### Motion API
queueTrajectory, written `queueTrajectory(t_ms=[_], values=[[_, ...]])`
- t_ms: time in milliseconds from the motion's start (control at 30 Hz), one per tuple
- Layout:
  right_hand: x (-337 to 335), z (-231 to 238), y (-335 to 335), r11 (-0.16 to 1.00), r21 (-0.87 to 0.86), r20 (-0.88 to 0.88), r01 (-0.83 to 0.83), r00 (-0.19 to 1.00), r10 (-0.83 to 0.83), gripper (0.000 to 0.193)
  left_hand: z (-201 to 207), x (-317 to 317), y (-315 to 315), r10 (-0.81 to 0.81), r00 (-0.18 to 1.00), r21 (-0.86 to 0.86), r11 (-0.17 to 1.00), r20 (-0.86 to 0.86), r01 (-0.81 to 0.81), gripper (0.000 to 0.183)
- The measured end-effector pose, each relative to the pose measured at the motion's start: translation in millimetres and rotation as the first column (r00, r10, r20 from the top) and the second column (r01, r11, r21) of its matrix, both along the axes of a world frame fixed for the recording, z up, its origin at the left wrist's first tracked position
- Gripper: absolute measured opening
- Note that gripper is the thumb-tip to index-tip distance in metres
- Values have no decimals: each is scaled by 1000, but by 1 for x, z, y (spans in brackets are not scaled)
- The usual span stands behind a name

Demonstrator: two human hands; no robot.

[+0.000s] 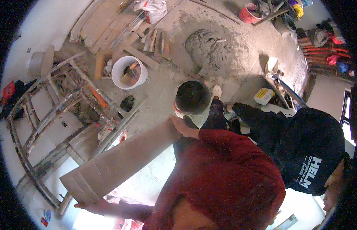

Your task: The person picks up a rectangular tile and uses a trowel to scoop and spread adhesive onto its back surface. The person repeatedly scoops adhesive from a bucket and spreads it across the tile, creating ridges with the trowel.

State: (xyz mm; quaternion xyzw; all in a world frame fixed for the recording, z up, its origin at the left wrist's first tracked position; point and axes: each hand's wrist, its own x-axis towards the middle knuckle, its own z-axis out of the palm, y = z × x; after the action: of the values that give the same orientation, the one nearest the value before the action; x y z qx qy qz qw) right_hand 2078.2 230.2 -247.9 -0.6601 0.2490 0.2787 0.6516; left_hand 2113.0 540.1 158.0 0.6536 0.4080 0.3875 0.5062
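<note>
I see left hand (101, 207) and right hand (185, 128) gripping the long board (123, 159), eight o'clock; white lettering (312, 172) marks a black jacket (290, 143), four o'clock.

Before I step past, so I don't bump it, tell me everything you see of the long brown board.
The long, flat, brown board looks dull, possibly wooden, with paler bands across its lower-left end. The bare left hand holds that end, the bare right hand the upper-right one; it slants between them.

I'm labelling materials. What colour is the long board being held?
The long board is brown, clearest in the head view.
</note>
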Motion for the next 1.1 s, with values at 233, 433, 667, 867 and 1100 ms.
queueTrajectory(t_ms=[233,433,667,867,1100], values=[[35,45,-10,985,-46,-132,168,976,-172,60,-2,65,-20,-204,977,202,956,-67,213,75],[41,5,2,862,-231,38,450,890,-455,61,-1,95,-19,-342,939,133,933,48,333,75],[76,2,12,895,-209,-10,395,914,-405,63,19,104,-3,-373,921,171,920,112,352,75],[107,0,23,908,-136,-3,397,916,-401,67,26,105,-2,-358,923,190,925,142,330,75],[107,59,-31,858,-120,-33,499,862,-506,78,6,115,-6,-346,924,100,937,162,334,75]])
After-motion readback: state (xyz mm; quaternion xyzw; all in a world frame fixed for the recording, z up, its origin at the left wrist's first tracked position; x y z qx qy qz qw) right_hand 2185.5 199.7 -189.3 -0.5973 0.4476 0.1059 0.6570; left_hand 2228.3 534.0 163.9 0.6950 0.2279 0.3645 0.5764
